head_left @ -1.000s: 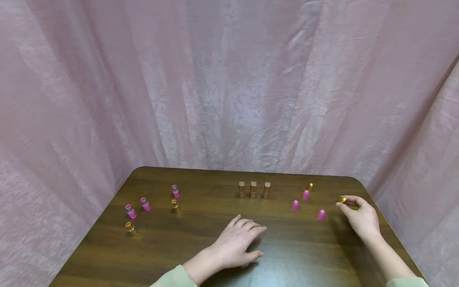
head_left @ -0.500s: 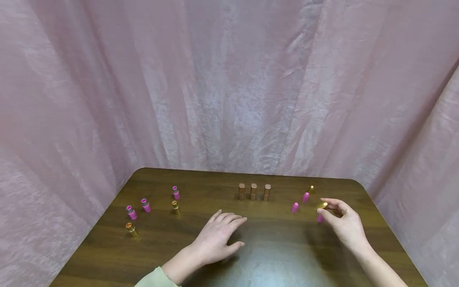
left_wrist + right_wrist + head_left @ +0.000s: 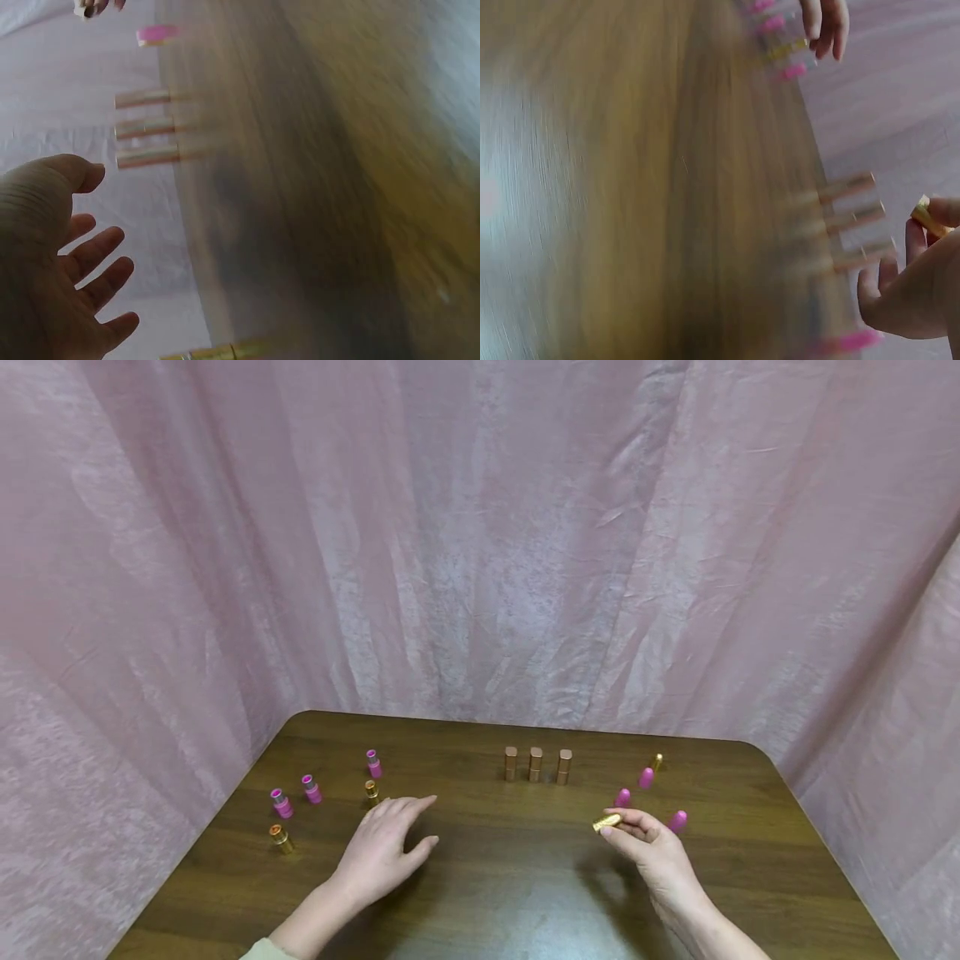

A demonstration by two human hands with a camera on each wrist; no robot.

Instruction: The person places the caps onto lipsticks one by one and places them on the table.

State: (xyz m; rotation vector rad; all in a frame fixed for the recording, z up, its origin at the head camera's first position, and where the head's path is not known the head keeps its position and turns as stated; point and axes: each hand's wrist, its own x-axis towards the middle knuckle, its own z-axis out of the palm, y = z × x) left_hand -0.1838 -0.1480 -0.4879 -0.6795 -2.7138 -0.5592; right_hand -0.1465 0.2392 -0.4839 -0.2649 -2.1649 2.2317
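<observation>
My right hand point(image 3: 660, 860) pinches a gold lipstick cap point(image 3: 607, 822) between thumb and fingers, held up over the table. In the right wrist view the cap point(image 3: 930, 217) shows at those fingertips. My left hand point(image 3: 378, 852) is spread open with nothing in it, its fingers close by a gold lipstick tube point(image 3: 372, 791) that stands uncapped. Another uncapped gold lipstick tube point(image 3: 282, 840) stands farther left and nearer. Behind them are three uncapped pink lipstick tubes, among them one pink tube point(image 3: 282, 805) at far left.
Three closed rose-gold lipsticks point(image 3: 536, 765) stand in a row at the back middle. On the right are pink caps, one pink cap point(image 3: 678, 821) beside my right hand, and a gold cap point(image 3: 657, 762) behind. Pink curtains point(image 3: 480, 543) surround the wooden table point(image 3: 495, 893).
My right hand has carried the gold cap leftward from the table's right side, past the pink caps. My left hand has moved left toward the uncapped gold tube.
</observation>
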